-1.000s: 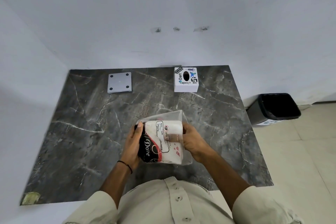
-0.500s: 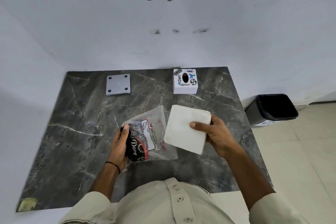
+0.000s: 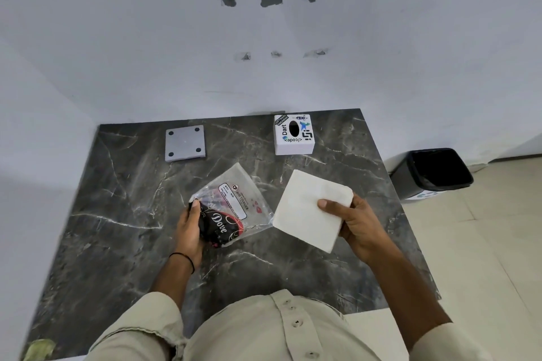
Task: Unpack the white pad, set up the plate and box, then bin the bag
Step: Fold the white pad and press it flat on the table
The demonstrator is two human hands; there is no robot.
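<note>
grey plate point(image 3: 184, 143) at upper left of the marble counter point(image 3: 117, 214); left hand point(image 3: 190, 231), fingers clamped on the clear bag point(image 3: 231, 205), centre; right hand point(image 3: 356, 226), fingers clamped on the white pad point(image 3: 308, 209); stickered box point(image 3: 294, 134) upper centre-right; bin point(image 3: 434, 170) at right edge.

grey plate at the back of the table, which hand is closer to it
Left. The left hand, holding the bag, sits nearer the viewer than the grey plate, almost straight below it in the view. The right hand, holding the white pad, is far off to the plate's right.
</note>
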